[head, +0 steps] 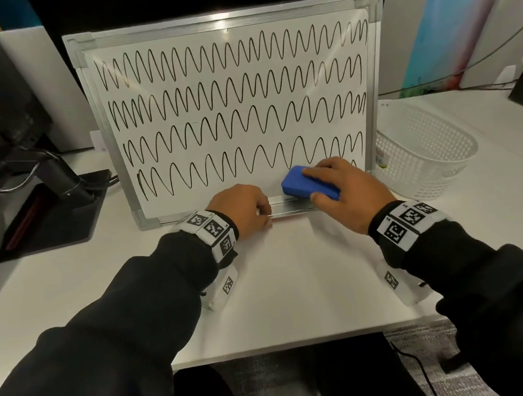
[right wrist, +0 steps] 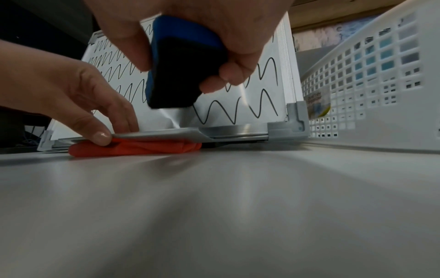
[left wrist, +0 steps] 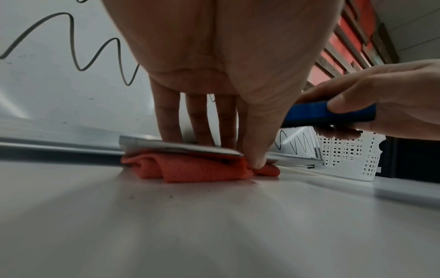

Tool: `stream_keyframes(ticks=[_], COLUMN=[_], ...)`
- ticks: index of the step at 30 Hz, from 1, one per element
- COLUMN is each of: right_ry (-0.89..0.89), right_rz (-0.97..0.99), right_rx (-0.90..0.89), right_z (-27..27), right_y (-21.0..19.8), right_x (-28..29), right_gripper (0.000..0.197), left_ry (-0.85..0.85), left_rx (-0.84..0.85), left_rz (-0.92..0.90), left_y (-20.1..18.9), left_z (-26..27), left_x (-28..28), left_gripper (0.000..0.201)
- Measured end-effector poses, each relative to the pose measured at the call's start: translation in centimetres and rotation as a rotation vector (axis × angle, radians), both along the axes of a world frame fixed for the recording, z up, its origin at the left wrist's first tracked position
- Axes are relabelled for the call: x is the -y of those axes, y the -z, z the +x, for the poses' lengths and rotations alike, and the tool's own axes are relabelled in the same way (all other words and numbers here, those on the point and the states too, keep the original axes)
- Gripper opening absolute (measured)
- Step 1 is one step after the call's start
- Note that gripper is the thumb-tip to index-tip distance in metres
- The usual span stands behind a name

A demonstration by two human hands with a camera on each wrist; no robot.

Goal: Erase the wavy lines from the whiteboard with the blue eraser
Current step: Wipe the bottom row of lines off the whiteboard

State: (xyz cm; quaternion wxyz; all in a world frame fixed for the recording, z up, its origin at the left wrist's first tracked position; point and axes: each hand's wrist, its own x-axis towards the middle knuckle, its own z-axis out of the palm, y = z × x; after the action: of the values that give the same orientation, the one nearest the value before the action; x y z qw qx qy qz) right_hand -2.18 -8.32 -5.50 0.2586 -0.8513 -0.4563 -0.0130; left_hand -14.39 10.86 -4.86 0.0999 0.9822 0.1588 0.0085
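Gripping blue rectangular foam eraser (head: 301, 186) in right hand (head: 349, 193), pinning metal-framed whiteboard (head: 181, 205) with flat-fingered left hand (head: 241, 205) (propped on orange cloth (left wrist: 190, 167)): may skid when scrubbed.

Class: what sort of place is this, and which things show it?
Probably an office workstation: a white desk carrying a monitor arm, a propped-up whiteboard and a plastic basket.

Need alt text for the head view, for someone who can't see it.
The right hand holds a blue eraser at the lower right of a whiteboard covered in rows of black wavy lines. The left hand rests on its bottom rail.
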Motion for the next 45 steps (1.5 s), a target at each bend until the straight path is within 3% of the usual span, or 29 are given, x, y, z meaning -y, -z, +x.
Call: stream_keyframes(ticks=[3,8,12,16,20,25,32,38,45], right_ry=[-0.001,0.036,0.034,0.043,0.054,-0.029,0.116,-0.028,0.049], right_rz=[-0.093,0.067,-0.035,0.053,-0.019,0.027,-0.086,-0.024,-0.066], right_rx=[-0.010,-0.036,-0.075,-0.034,-0.045,-0.001,0.019,0.055,0.058], right_z=[0.00,0.43,0.54,0.59,0.44,-0.08,-0.08,-0.16,0.21], right_y=[-0.04,-0.42,-0.20,-0.54,-0.37,-0.57,-0.51,-0.58,-0.40], right_x=[0.07,0.41,0.68,0.81,0.73,0.46,0.85,0.31,0.87], right_gripper=[0.045,0.046,0.043,0.045,0.045,0.046,0.043,0.048,0.046], left_ry=[-0.004,-0.004,-0.003,0.003,-0.008,-0.010,-0.020,-0.005,-0.008], left_rx=[0.000,0.003,-0.001,-0.002,-0.003,-0.006,-0.006,-0.010,-0.014], left_rz=[0.002,-0.003,-0.006,-0.012,0.000,-0.009,-0.012,-0.020,-0.022], left_y=[0.06,0.31,0.42,0.35,0.39,0.32,0.25,-0.07,-0.01], left_z=[0.03,0.11,0.17,0.26,0.29,0.38,0.29,0.29,0.22], left_x=[-0.22,-0.41,-0.53,-0.54,-0.58,-0.44,-0.42,-0.32,-0.32], left_gripper=[0.020,0.019,0.019,0.018,0.019,0.018,0.018,0.017,0.018])
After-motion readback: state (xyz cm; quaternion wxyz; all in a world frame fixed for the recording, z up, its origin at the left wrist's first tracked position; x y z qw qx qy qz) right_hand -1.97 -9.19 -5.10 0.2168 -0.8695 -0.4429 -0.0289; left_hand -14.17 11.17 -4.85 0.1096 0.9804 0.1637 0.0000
